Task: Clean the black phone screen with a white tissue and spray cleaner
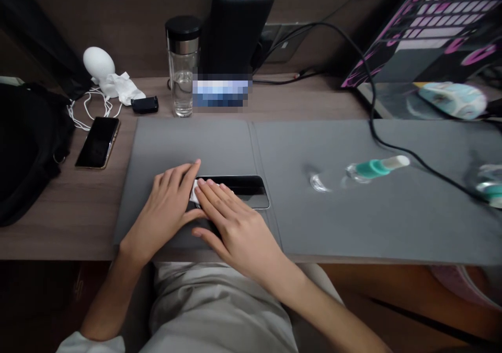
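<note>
A smartphone (251, 190) with a dark glossy screen lies face up on the grey desk mat (196, 138). My right hand (239, 227) covers part of it, with its fingers together and pressing a small white tissue (193, 192) against the screen. At the phone's left end rests my left hand (167, 206), its thumb spread from the fingers and its fingertips beside the tissue. Both hands hide the phone's lower left part. To the right lie a small bottle with teal liquid and a white cap (372, 168) and a clear cap (318, 182).
A second phone (98, 143) lies left, near a black bag (31, 149). Behind stand a glass water bottle (182, 76) and a black box-shaped device (241, 29). A black cable (372, 102) crosses the mat's right side. A mouse (453, 99) sits back right.
</note>
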Demonstrator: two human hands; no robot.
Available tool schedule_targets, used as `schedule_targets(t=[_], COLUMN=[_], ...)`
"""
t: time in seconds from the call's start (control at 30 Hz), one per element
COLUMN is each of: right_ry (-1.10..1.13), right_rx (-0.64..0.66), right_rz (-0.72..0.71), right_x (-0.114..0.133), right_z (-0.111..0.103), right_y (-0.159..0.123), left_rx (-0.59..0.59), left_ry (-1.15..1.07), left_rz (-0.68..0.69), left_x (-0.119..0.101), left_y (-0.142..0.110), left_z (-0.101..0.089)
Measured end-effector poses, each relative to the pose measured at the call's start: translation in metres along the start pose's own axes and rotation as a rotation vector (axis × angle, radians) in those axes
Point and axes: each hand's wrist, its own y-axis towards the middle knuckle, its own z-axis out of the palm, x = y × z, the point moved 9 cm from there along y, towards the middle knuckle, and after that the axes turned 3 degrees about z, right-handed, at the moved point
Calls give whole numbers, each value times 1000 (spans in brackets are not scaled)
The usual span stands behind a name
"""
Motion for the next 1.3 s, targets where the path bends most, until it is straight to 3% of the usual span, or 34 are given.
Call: schedule_targets(t=[0.17,0.43,0.6,0.87,1.13,1.23,1.3], right_ry=[37,26,13,-77,-141,-140,-132], right_rx=[24,-6,-33,-110,-184,-223,-242], right_rz=[-25,-1,-4,33,71,100,128], right_x=[3,-6,-5,-22,-55,-65,-70], right_z=[-3,6,6,-6,-23,-28,-29], right_y=[-8,23,25,7,-25,-37,-43], left_rx=[12,-15,-19,-6,-18,-67,-142], left_ry=[-17,-29,-32,26,159,145,107], left_rz=[-2,-5,2,-4,58,118,204], left_x=[-1,1,1,1,-7,-15,-32], left_y=[0,0,0,2,6,7,5], left_z=[-1,-2,-5,-3,-6,-13,-24])
